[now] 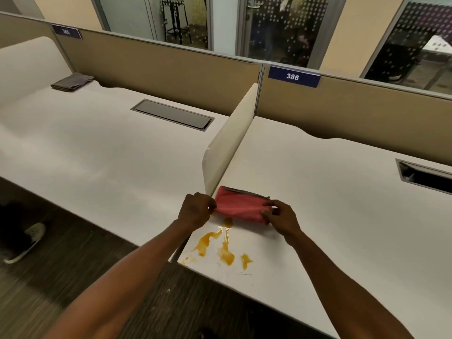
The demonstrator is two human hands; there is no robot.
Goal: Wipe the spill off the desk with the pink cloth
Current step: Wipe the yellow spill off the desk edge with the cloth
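Nearest the viewer, below the two grips: orange-yellow spill (pixel 221 248), spread in several streaks and blots over the front corner of the white desk (pixel 330 204), one blot reaching almost to the cloth's lower edge, none of it wiped yet. Risk, as a judgement: a sweep toward the viewer likely to push liquid over the desk edge onto the floor; a cloth kept bunched between both hands likely to smear rather than absorb. At the grips: left hand (pixel 195 210) with fingers curled and pinching the left end of the pink cloth (pixel 238 206); right hand (pixel 280 215) with thumb and fingertips pinching the right end; cloth folded, stretched between the two, resting on or just above the desk, contact not clear. Immediately beyond the left grip: cream divider panel (pixel 230 138), its front end just beside the cloth. Farther left of the grips, well apart: closed cable hatch (pixel 172 115) and folded grey cloth (pixel 72 81). Beyond the right grip: open cable slot (pixel 425 176) and number plate 386 (pixel 293 76).
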